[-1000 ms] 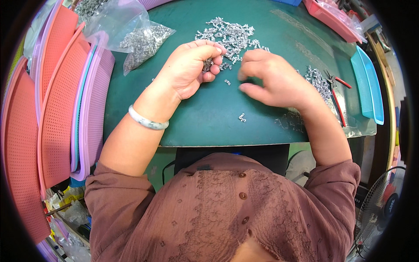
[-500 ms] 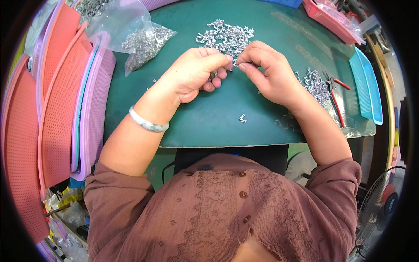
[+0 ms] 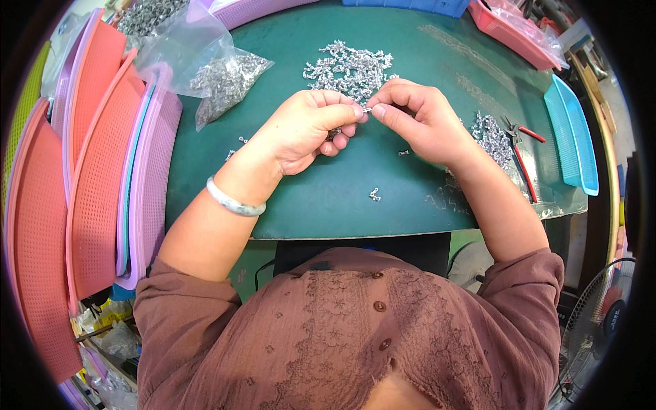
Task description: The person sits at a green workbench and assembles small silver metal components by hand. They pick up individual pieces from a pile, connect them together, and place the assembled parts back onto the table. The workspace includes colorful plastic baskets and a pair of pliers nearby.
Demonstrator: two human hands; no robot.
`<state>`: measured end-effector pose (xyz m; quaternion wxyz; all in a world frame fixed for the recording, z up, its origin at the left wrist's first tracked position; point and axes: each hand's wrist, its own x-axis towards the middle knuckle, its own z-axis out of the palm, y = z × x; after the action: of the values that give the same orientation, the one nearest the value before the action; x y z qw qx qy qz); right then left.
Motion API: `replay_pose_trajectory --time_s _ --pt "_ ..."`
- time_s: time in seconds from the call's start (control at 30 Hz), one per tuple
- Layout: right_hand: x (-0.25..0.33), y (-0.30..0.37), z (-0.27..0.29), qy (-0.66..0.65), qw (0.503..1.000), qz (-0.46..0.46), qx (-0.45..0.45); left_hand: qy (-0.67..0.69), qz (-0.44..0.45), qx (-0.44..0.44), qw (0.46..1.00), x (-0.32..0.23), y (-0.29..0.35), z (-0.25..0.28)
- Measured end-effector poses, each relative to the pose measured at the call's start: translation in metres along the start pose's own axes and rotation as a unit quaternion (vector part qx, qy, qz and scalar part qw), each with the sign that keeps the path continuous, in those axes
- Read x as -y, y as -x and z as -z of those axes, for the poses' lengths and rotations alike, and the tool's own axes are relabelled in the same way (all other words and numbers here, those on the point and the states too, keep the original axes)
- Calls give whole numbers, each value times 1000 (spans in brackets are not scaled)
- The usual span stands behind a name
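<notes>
Small metal piece (image 3: 367, 109) pinched between two hands over a green table (image 3: 307, 212)

The piece is best gripped lightly by its ends, with both wrists steadied and the fingers angled so that it can be seen. It is held between the fingertips of the left hand (image 3: 311, 130) and the right hand (image 3: 425, 123), thumb and forefinger closed on it from each side. More metal pieces (image 3: 333, 134) are cupped in the left palm; a silver pile (image 3: 348, 68) is spread just beyond.

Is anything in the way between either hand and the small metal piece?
Nothing visible is: the left hand and right hand come together right at the small metal piece. The pile of metal parts lies just beyond them, not between.
</notes>
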<state>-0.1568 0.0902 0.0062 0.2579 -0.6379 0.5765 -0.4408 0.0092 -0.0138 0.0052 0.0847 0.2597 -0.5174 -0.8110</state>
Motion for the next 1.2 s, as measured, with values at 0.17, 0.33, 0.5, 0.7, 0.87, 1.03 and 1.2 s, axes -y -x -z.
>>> replay_pose_trajectory --time_s 0.17,0.33,0.5,0.7,0.87,1.03,1.2 --pt "1 1 1 5 1000 15 2 -6 -12 -11 1000 0 1 -1" --pt "4 1 2 9 1000 21 -5 25 -15 1 1000 -2 2 -1" --pt "2 1 0 23 998 50 -13 24 -16 2 1000 0 0 1" --pt "0 0 0 50 996 67 -22 20 -18 -13 1000 0 1 -1" --pt "-8 -1 -5 217 964 152 -31 72 -49 -18 996 -2 -2 5" --pt "-3 1 -10 300 940 165 3 189 -72 3 979 -1 -5 14" --pt "-5 1 -2 292 946 140 -15 168 -71 -17 983 -3 -4 12"
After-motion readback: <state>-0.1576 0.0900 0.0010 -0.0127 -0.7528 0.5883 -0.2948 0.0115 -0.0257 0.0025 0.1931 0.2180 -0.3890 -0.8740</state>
